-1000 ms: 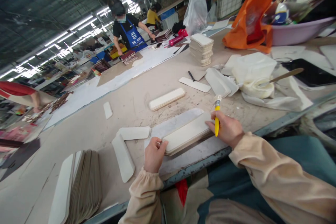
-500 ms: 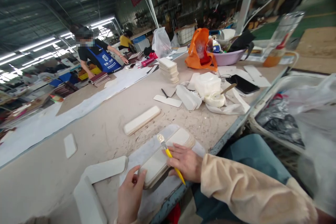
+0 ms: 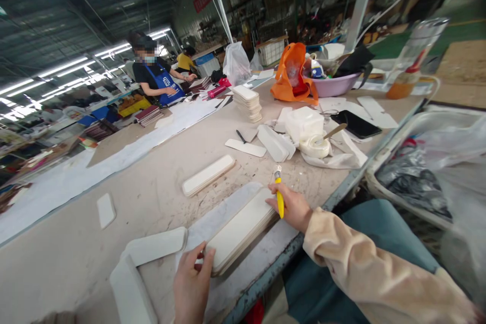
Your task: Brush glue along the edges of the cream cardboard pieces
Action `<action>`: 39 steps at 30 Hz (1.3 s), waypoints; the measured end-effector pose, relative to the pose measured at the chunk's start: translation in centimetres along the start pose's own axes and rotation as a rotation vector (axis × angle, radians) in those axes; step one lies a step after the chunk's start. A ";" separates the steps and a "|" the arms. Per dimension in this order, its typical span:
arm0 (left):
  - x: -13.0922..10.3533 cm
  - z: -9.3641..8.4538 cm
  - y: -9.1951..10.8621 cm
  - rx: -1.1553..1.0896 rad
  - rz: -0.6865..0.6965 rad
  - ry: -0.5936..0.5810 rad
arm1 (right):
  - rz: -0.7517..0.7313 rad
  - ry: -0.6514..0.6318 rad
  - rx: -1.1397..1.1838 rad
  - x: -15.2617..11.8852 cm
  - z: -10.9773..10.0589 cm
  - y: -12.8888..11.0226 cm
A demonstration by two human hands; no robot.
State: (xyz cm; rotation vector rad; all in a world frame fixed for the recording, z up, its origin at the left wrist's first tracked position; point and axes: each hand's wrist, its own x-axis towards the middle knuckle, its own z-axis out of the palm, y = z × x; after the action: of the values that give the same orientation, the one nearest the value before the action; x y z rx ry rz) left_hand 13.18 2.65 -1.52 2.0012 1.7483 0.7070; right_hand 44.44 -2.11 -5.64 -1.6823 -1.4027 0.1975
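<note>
Hands now bracket stack ends — brush upright again.

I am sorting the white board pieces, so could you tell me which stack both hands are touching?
The flat stack at the table's near edge: left hand and right hand press its ends. The tall stack stands untouched.

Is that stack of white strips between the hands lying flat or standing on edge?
Lying flat: the stack of white strips shows its broad face upward on the table, left hand and right hand at its ends.
</note>
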 end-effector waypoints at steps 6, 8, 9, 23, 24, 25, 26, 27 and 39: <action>0.1 0.4 -0.8 0.009 0.064 0.041 | -0.053 0.088 0.162 0.2 -0.1 -0.9; 0.1 0.4 -0.9 0.024 0.094 0.053 | -0.070 0.120 0.209 0.3 -0.3 -1.4; 0.1 0.3 -0.9 0.032 0.109 0.062 | -0.067 0.131 0.232 0.3 -0.4 -1.6; 0.6 0.0 7.4 -0.062 0.378 -0.297 | 0.052 0.021 0.971 1.9 -3.9 -4.8; 0.3 0.2 8.1 -0.075 0.375 -0.346 | 0.045 0.026 0.976 2.0 -4.4 -4.8; -0.1 0.4 8.6 -0.085 0.367 -0.384 | 0.040 0.035 0.977 2.0 -4.8 -4.8; -0.6 0.7 8.9 -0.091 0.351 -0.410 | 0.036 0.045 0.978 2.1 -5.2 -4.7; -1.2 1.1 9.2 -0.098 0.328 -0.425 | 0.037 0.054 0.978 2.2 -5.6 -4.6; -5.5 4.2 11.4 -0.343 0.194 -0.563 | 0.055 0.000 0.984 2.5 -7.7 -3.7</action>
State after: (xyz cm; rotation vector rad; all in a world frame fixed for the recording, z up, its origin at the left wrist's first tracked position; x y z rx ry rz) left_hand 24.17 -4.29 1.23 1.8982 1.0456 0.4047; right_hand 47.50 -4.27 2.37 -0.8869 -0.9837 0.7756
